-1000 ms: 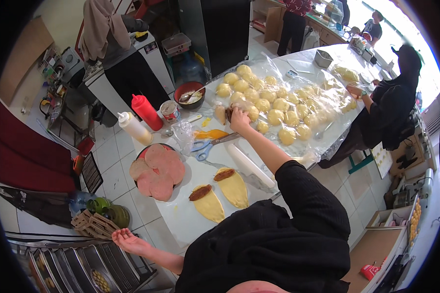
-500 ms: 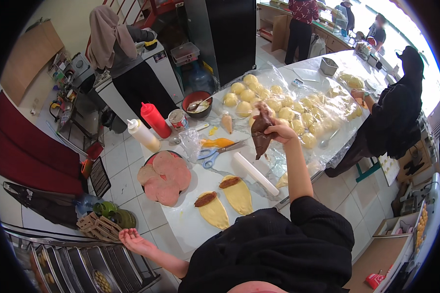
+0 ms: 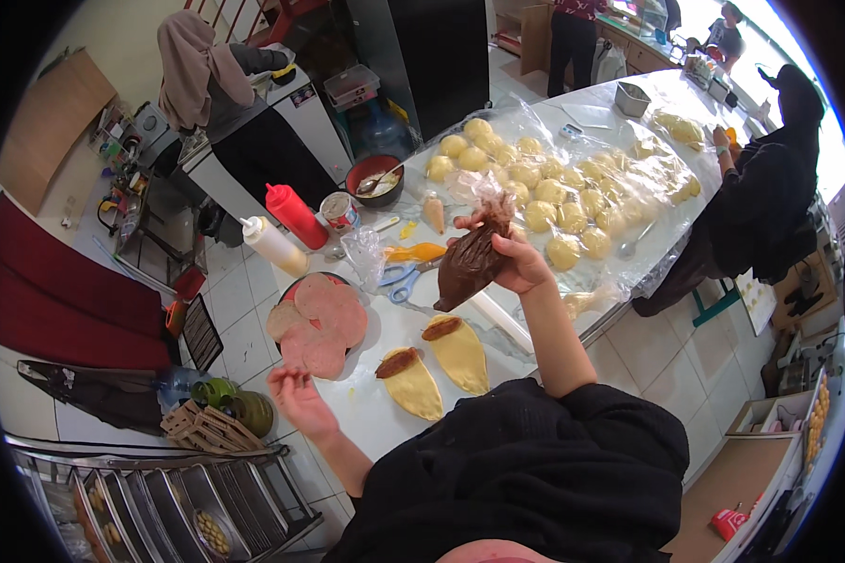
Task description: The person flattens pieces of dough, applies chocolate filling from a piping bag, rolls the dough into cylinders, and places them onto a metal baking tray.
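Observation:
My right hand (image 3: 526,265) is closed around a clear piping bag (image 3: 471,267) full of dark brown filling, held above the worktable with its twisted top upward. Below it lie two flat ovals of yellow dough: a left dough oval (image 3: 411,389) and a right dough oval (image 3: 462,361). Each carries a strip of brown filling near its far end. My left hand (image 3: 302,402) is in the air off the table's left edge, fingers loosely bent, apart, and holding nothing. Just beyond it is a dark plate of round pink meat slices (image 3: 321,319).
Blue-handled scissors (image 3: 402,281), a red squeeze bottle (image 3: 296,216), a white squeeze bottle (image 3: 274,246) and a bowl (image 3: 376,180) stand beyond. A white roll (image 3: 502,319) lies under my right arm. Dough balls (image 3: 540,216) rest under plastic. A tray rack (image 3: 178,507) is lower left; a co-worker (image 3: 770,197) stands right.
My right hand has brought the piping bag nearer and leftward, tilting it. My left hand has risen toward the plate of slices, its fingers more bent. The co-worker's hand has shifted at the right.

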A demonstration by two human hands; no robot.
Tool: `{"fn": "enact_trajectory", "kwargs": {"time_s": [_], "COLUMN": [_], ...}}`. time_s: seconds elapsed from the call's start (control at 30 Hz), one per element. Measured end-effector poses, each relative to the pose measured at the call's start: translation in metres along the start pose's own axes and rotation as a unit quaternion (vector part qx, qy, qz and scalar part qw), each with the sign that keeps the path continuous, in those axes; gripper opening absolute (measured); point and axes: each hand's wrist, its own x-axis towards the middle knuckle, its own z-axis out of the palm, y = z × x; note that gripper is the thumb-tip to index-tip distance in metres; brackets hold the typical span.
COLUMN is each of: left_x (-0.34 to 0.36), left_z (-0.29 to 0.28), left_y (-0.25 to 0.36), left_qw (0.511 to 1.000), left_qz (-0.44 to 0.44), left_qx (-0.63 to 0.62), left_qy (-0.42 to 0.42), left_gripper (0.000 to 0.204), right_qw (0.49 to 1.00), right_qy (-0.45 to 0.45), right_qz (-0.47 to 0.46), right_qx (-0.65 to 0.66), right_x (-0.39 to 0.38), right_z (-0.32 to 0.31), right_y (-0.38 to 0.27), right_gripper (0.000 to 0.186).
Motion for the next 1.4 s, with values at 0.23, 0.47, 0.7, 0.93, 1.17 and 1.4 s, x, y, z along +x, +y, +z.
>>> {"fn": "enact_trajectory", "kwargs": {"time_s": [0.23, 0.47, 0.7, 0.93, 1.17, 1.4], "left_x": [-0.013, -0.008, -0.005, -0.012, -0.024, -0.018], "left_z": [0.042, 0.128, 0.145, 0.152, 0.164, 0.167], "left_y": [-0.03, -0.002, -0.004, -0.013, -0.014, -0.031], "left_qw": [0.98, 0.846, 0.825, 0.733, 0.685, 0.75], "left_qz": [-0.039, 0.125, 0.018, 0.17, 0.202, 0.19], "left_qx": [0.109, 0.347, 0.358, 0.527, 0.576, 0.534], "left_qy": [-0.16, -0.384, -0.437, -0.395, -0.399, -0.341], "left_gripper": [0.02, 0.051, 0.038, 0.04, 0.047, 0.038], "right_qw": [0.997, 0.98, 0.948, 0.868, 0.782, 0.764], "right_qy": [0.005, -0.039, -0.053, -0.028, 0.089, 0.056], "right_qz": [0.056, 0.068, 0.042, 0.032, -0.162, -0.169], "right_qx": [-0.056, -0.183, -0.31, -0.494, -0.595, -0.62], "right_x": [0.008, -0.007, -0.006, -0.005, -0.004, 0.0], "right_z": [0.027, 0.05, 0.077, 0.085, 0.083, 0.063], "right_y": [0.039, 0.046, 0.039, 0.044, 0.061, 0.075], "right_gripper": [0.028, 0.031, 0.026, 0.034, 0.037, 0.023]}}
